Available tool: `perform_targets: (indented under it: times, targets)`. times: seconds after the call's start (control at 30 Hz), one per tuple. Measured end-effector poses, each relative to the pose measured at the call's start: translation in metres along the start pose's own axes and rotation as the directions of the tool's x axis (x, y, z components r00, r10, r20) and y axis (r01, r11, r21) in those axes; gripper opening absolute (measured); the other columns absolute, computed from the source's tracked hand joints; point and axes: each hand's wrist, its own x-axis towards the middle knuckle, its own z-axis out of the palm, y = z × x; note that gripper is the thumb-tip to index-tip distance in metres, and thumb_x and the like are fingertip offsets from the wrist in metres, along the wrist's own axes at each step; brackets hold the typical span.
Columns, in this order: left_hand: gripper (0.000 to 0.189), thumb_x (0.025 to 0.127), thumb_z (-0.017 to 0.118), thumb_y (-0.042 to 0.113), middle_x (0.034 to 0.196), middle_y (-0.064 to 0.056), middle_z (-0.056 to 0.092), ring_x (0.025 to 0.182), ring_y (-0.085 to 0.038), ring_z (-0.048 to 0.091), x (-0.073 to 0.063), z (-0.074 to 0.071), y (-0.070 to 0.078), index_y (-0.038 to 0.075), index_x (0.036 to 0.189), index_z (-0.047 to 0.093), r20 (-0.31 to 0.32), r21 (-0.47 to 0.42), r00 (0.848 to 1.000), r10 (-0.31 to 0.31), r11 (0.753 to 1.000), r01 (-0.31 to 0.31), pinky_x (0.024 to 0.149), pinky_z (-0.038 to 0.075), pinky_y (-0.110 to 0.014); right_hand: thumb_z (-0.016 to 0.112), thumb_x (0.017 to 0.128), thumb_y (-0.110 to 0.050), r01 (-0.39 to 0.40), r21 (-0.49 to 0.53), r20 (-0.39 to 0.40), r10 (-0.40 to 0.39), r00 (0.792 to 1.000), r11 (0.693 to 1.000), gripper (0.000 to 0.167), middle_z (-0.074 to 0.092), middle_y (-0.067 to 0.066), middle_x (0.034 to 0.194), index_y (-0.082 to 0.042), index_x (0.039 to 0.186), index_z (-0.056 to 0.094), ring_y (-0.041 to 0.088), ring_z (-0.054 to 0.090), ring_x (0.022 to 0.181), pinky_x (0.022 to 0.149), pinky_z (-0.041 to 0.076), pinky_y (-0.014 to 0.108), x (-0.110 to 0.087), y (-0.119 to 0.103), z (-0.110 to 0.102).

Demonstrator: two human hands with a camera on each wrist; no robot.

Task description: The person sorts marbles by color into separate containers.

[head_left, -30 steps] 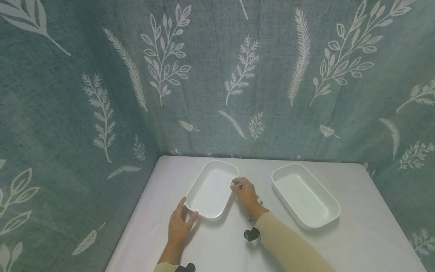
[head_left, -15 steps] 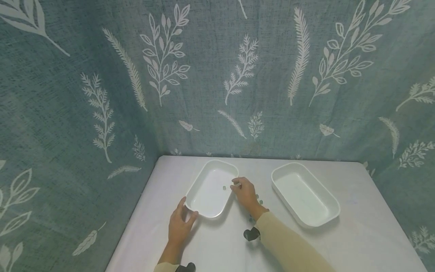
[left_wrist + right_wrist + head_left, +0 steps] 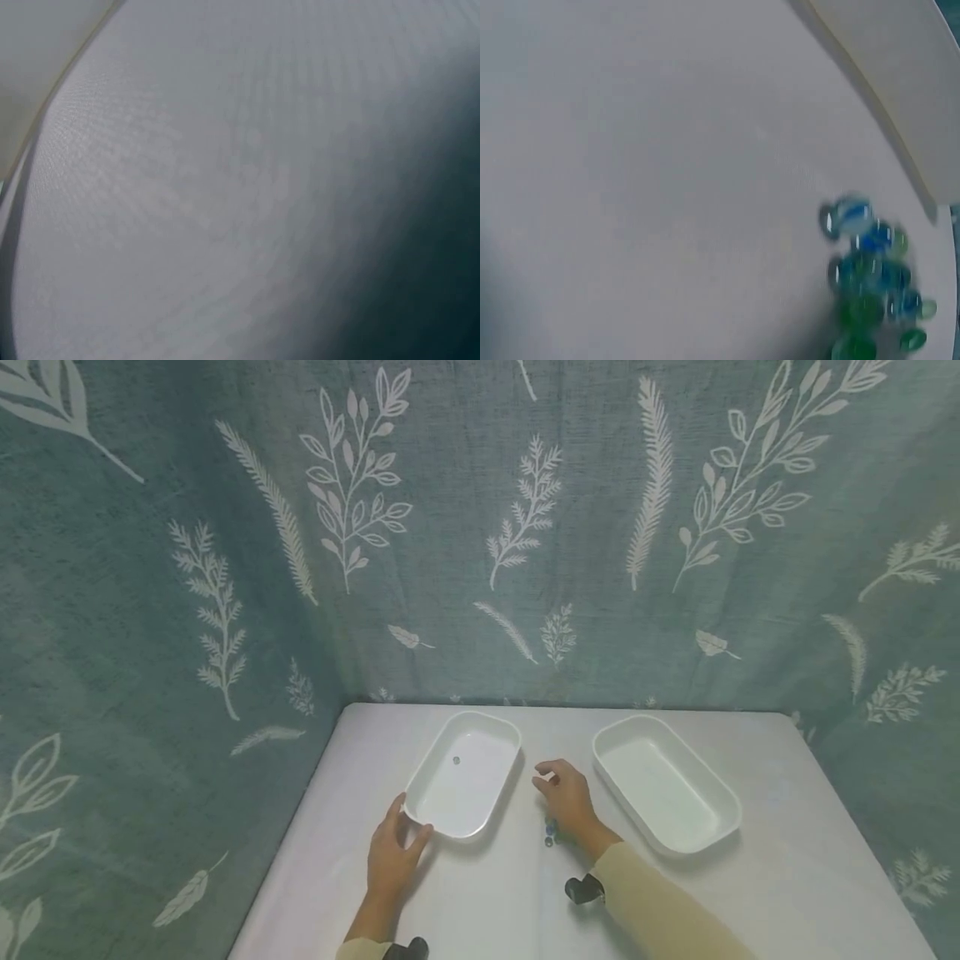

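My left hand (image 3: 392,860) holds the near left corner of a white rectangular dish (image 3: 433,752), thumb and fingers at either side of the corner. Inside that dish lies one small glass marble (image 3: 456,761). To the right of the dish, my right hand (image 3: 567,797) hovers over the table with thumb and forefinger apart and nothing between them. Beneath it, partly hidden in the head view, is a cluster of marbles (image 3: 550,833). The right wrist view shows several blue and green glass marbles (image 3: 874,255) bunched together. No fingers appear in either wrist view.
A second white dish (image 3: 660,777) stands on the right, close past my right hand. Both dishes rest on a table with a white cloth (image 3: 480,902). A green leaf-patterned curtain (image 3: 450,527) hangs behind and along the left side.
A marble left the right hand's fingers and rolled leftward across the left dish. The right hand then drew back right, off the dish rim, toward the marbles. The left hand stayed put.
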Motion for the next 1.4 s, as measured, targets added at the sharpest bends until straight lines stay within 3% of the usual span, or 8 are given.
perform_targets:
  times: [0.27, 0.47, 0.63, 0.97, 1.3, 1.4]
  targets:
    - [0.081, 0.084, 0.069, 0.056, 0.145, -0.011, 0.048, 0.131, -0.038, 0.043, -0.007, 0.0, -0.008, 0.02, 0.149, 0.037, -0.015, 0.0, 1.0, 0.023, 1.0, -0.023, 0.104, 0.032, -0.063, 0.07, 0.09, -0.019, -0.042, -0.036, -0.03, 0.041, 0.999, 0.998, 0.019, 0.066, -0.003, 0.099, -0.014, 0.108, 0.071, 0.013, 0.058, 0.083, 0.071, 0.051, 0.032, -0.018, 0.02, -0.017]
    - [0.083, 0.083, 0.066, 0.061, 0.145, -0.011, 0.048, 0.131, -0.038, 0.044, -0.003, 0.001, -0.006, 0.02, 0.149, 0.037, -0.02, 0.008, 0.999, 0.029, 1.0, -0.028, 0.104, 0.033, -0.062, 0.071, 0.09, -0.02, -0.031, -0.045, -0.056, 0.028, 0.998, 0.998, 0.019, 0.065, -0.005, 0.094, -0.013, 0.108, 0.071, 0.011, 0.057, 0.08, 0.069, 0.05, 0.029, -0.024, 0.032, -0.026]
    - [0.081, 0.083, 0.07, 0.055, 0.145, -0.011, 0.048, 0.131, -0.037, 0.044, -0.001, 0.0, -0.004, 0.019, 0.148, 0.038, -0.035, -0.008, 0.999, 0.04, 0.999, -0.04, 0.104, 0.033, -0.062, 0.07, 0.089, -0.017, -0.026, -0.063, -0.058, 0.022, 0.998, 0.998, 0.021, 0.064, -0.004, 0.093, -0.011, 0.11, 0.07, 0.012, 0.057, 0.08, 0.07, 0.051, 0.031, -0.03, 0.035, -0.031]
    - [0.08, 0.084, 0.069, 0.055, 0.145, -0.011, 0.048, 0.131, -0.037, 0.044, 0.003, 0.003, -0.003, 0.018, 0.148, 0.038, -0.047, -0.012, 0.997, 0.069, 0.998, -0.069, 0.105, 0.034, -0.06, 0.068, 0.091, -0.02, -0.059, -0.121, -0.048, 0.053, 0.997, 0.991, 0.022, 0.067, 0.007, 0.11, -0.009, 0.11, 0.069, 0.026, 0.062, 0.106, 0.09, 0.051, 0.044, -0.032, 0.042, -0.031]
    - [0.08, 0.084, 0.07, 0.054, 0.145, -0.011, 0.047, 0.13, -0.038, 0.044, 0.004, 0.002, -0.001, 0.018, 0.148, 0.037, -0.048, -0.005, 0.997, 0.067, 0.998, -0.067, 0.104, 0.033, -0.062, 0.069, 0.09, -0.016, -0.039, -0.141, -0.045, 0.033, 0.998, 0.989, 0.022, 0.066, 0.004, 0.101, -0.008, 0.11, 0.069, 0.019, 0.061, 0.092, 0.083, 0.052, 0.039, -0.032, 0.047, -0.028]
    - [0.081, 0.084, 0.068, 0.056, 0.145, -0.011, 0.047, 0.13, -0.039, 0.044, 0.004, 0.003, -0.002, 0.018, 0.148, 0.037, -0.051, -0.003, 0.997, 0.066, 0.998, -0.066, 0.103, 0.033, -0.063, 0.069, 0.088, -0.015, -0.037, -0.165, -0.051, 0.029, 0.998, 0.986, 0.023, 0.067, 0.005, 0.103, -0.008, 0.11, 0.069, 0.022, 0.062, 0.097, 0.087, 0.052, 0.041, -0.032, 0.047, -0.026]
